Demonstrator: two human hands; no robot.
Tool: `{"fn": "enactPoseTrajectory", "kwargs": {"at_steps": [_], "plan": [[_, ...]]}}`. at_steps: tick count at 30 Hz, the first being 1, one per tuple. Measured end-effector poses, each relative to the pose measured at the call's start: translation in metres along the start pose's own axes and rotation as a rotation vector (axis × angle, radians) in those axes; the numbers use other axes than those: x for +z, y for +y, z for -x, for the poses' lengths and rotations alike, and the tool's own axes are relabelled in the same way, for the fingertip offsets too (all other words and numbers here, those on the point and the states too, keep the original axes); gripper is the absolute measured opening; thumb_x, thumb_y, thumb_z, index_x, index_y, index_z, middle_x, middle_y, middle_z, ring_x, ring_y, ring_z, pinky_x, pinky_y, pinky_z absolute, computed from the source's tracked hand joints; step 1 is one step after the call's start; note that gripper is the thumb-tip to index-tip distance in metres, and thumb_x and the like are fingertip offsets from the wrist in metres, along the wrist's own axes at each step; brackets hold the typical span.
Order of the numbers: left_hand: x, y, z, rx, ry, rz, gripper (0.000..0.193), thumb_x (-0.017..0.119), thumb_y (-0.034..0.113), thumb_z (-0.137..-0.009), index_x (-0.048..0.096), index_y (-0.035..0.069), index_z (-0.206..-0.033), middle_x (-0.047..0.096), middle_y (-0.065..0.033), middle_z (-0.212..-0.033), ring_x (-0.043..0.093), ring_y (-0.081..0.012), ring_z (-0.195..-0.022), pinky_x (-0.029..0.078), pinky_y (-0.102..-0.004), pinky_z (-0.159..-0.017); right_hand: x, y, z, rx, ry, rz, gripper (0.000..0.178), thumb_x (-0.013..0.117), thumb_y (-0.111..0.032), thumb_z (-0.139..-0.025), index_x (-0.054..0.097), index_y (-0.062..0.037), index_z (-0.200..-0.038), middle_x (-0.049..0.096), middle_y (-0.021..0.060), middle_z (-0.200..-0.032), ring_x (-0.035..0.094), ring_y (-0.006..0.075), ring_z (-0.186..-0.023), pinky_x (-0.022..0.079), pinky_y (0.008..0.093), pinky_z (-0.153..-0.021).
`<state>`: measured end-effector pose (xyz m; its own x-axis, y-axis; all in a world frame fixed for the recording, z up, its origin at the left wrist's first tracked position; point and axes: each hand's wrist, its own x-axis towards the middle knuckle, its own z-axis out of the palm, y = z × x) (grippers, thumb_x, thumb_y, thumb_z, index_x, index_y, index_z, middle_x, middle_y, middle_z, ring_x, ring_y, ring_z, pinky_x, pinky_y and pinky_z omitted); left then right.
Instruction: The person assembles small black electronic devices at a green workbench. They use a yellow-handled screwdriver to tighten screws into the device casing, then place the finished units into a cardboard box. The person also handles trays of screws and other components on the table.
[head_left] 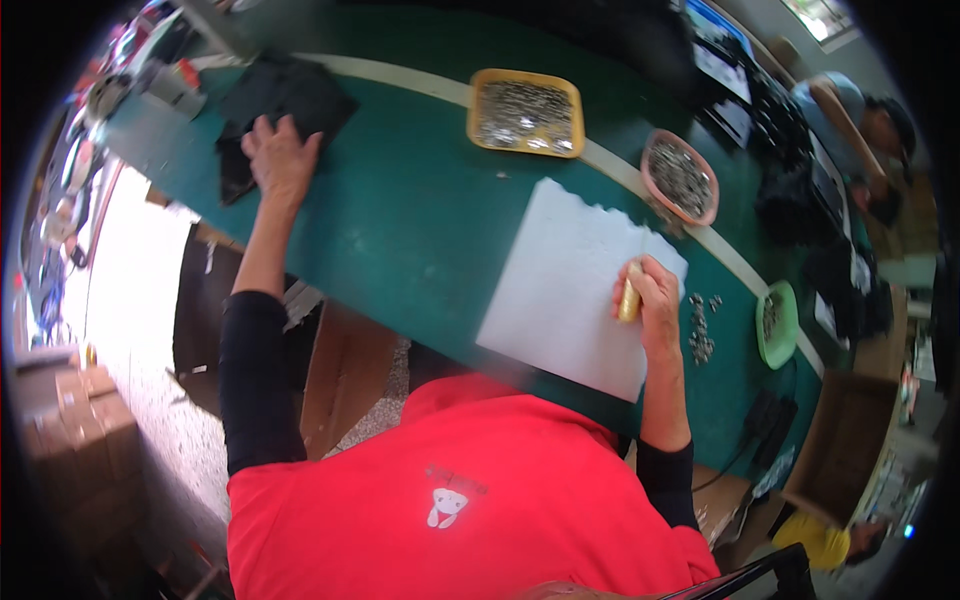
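My left hand (282, 165) is spread open at the far left of the green table, its fingers on dark fabric pieces (300, 92) that lie in a loose pile. At the right, my right hand (656, 300) is closed round the yellowish handle of an awl (629, 302). A thin shaft seems to stick out beyond the fist, too blurred to see well. Under that hand lies a white sheet (555, 285) with a ragged far edge. Small metal pieces (700, 335) are scattered on the table just right of my right wrist.
A yellow tray (530, 153), a pink bowl (712, 210) and a green bowl (786, 345) hold small metal pieces along the far side of the table (400, 240). An open cardboard box (840, 440) stands off the right end. Another person (845, 105) sits at the far right.
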<state>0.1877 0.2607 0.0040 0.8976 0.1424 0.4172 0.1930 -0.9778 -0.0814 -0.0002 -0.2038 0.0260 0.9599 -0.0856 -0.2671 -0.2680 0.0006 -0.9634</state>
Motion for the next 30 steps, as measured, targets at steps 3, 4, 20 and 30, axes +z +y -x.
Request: {"fn": "enactPoseTrajectory", "kwargs": {"at_steps": [3,4,20,30], "plan": [[0.016,-0.025,0.003,0.124,0.184,-0.031,0.055,0.069,0.044,-0.081,0.061,0.007,-0.121,0.052,-0.0247,-0.131,0.047,-0.0389,-0.122,0.036,-0.0505,-0.101,-0.008,0.001,-0.001,-0.027,0.000,-0.081,0.020,0.053,-0.022,-0.089,0.057,-0.0032,-0.084,0.056,0.0053,-0.063,0.054,0.0133,-0.048,0.044,0.0258,-0.044],[0.025,-0.037,0.001,0.153,0.191,-0.017,0.054,0.068,0.043,-0.082,0.061,0.009,-0.123,0.052,-0.0235,-0.132,0.047,-0.0381,-0.124,0.035,-0.0495,-0.103,-0.009,-0.001,0.000,-0.028,0.005,-0.055,0.019,0.053,-0.021,-0.089,0.058,-0.0031,-0.085,0.057,0.0056,-0.063,0.055,0.0134,-0.048,0.043,0.0259,-0.044],[-0.080,0.025,0.001,0.126,0.108,1.237,0.041,0.056,0.000,-0.092,0.052,-0.003,-0.132,0.059,-0.0140,-0.129,0.059,-0.0205,-0.114,0.045,-0.0297,-0.100,-0.028,0.004,0.033,-0.128,0.005,-0.144,0.013,0.049,-0.008,-0.083,0.060,-0.0008,-0.083,0.049,-0.0023,-0.059,0.040,0.0042,-0.046,0.032,0.0222,-0.043],[-0.173,0.241,0.069,0.584,-0.839,1.348,0.043,0.051,-0.003,-0.078,0.062,-0.003,-0.119,0.068,-0.0098,-0.099,0.064,-0.0131,-0.087,0.051,-0.0236,-0.079,-0.055,0.006,0.076,-0.075,0.178,-0.078,0.011,0.063,-0.013,-0.088,0.064,-0.0014,-0.089,0.045,-0.0067,-0.055,0.037,0.0013,-0.043,0.026,0.0205,-0.038]]}}
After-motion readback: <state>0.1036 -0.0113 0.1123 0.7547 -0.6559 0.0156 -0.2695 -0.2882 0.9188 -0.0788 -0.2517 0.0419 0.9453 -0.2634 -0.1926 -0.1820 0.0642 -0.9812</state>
